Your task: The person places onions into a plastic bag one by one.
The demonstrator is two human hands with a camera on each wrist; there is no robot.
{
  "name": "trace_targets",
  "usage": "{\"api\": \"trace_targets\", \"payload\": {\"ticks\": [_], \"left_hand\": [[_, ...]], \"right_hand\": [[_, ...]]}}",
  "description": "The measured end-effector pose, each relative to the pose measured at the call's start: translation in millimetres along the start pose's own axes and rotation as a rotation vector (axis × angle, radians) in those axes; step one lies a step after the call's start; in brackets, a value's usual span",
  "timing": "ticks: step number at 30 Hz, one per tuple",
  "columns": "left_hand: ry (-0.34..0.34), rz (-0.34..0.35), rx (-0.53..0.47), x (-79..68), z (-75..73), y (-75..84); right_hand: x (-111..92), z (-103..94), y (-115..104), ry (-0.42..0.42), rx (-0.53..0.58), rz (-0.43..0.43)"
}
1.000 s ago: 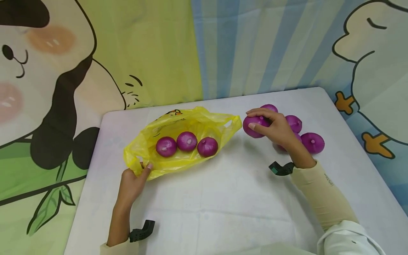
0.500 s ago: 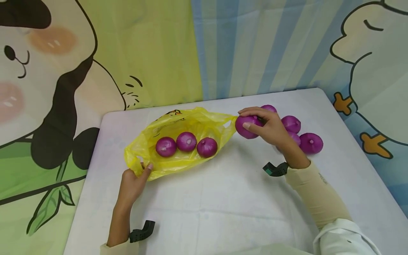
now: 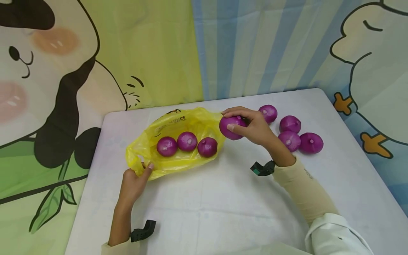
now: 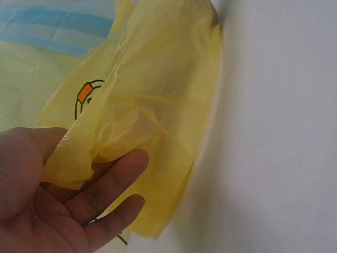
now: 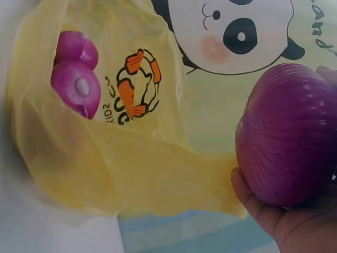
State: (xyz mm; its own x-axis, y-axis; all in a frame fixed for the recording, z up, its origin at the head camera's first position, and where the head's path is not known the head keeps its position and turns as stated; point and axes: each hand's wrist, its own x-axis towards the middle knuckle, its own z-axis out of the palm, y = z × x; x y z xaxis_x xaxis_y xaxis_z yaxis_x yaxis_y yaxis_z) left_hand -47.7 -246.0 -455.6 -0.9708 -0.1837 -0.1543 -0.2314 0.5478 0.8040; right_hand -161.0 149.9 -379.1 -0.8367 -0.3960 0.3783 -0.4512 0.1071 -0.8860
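A yellow plastic bag [image 3: 178, 168] lies with its mouth spread, and three purple onions [image 3: 187, 141] rest in it. At its near left corner my left hand [image 3: 136, 182] pinches the bag's edge between thumb and fingers. In the left wrist view the thin plastic [image 4: 158, 95] passes between that thumb and fingers. My right hand [image 3: 251, 125] grips another purple onion [image 3: 231, 128] from above, right at the bag's right end. Up close in the right wrist view, the held onion [image 5: 287, 137] overlaps the bag's handle end.
Several more purple onions [image 3: 290, 141] sit in a group on the white table [image 3: 223, 205], to the right of my right hand. A cartoon-printed cloth [image 3: 159, 53] stands behind the table's far edge.
My right hand has carried its onion leftward from beside the onion group to the bag's right end. My left hand keeps its pinch on the bag, almost unmoved.
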Motion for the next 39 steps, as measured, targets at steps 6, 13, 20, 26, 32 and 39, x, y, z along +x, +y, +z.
{"api": "trace_targets", "payload": {"ticks": [6, 13, 20, 26, 32, 39], "left_hand": [[0.006, 0.008, -0.001, 0.1, 0.8, -0.5], [0.0, -0.008, 0.004, -1.3, 2.1, 1.3], [0.003, 0.011, -0.001, -1.4, 4.8, -1.5], [0.003, 0.003, -0.003, -1.4, 5.8, -0.5], [0.014, -0.002, -0.001, -1.0, 6.8, -1.6], [0.015, 0.009, -0.002, -0.4, 7.8, -2.0]], "right_hand": [[7, 5.7, -4, -0.008, 0.025, -0.031], [19, 17.6, -3, -0.043, 0.08, -0.039], [33, 33.7, -4, -0.087, 0.075, -0.023], [39, 40.8, -3, -0.107, 0.073, -0.002], [42, 46.0, 1, -0.11, 0.076, 0.014], [46, 56.3, 5, -0.123, 0.087, 0.036]]}}
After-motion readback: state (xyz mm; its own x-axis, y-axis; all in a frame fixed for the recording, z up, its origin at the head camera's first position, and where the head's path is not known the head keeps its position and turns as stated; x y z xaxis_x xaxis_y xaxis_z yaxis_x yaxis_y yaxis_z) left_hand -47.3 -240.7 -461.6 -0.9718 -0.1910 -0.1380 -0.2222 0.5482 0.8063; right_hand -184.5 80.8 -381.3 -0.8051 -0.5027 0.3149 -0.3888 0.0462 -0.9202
